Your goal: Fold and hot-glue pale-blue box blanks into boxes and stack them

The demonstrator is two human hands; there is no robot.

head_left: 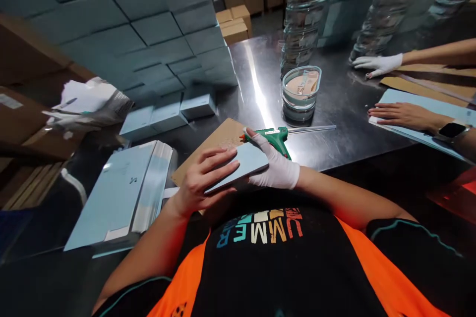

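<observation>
At the centre of the frame, just above the person's chest, a flat pale-blue card panel [241,166] is held between both hands. The bare left hand [203,178] lies spread on its top face, fingers closed lightly over it. The white-gloved right hand [273,161] grips its right end. Just behind, a green hot-glue gun [277,134] rests on a brown cardboard sheet [219,141] on the steel worktop [334,109].
</observation>
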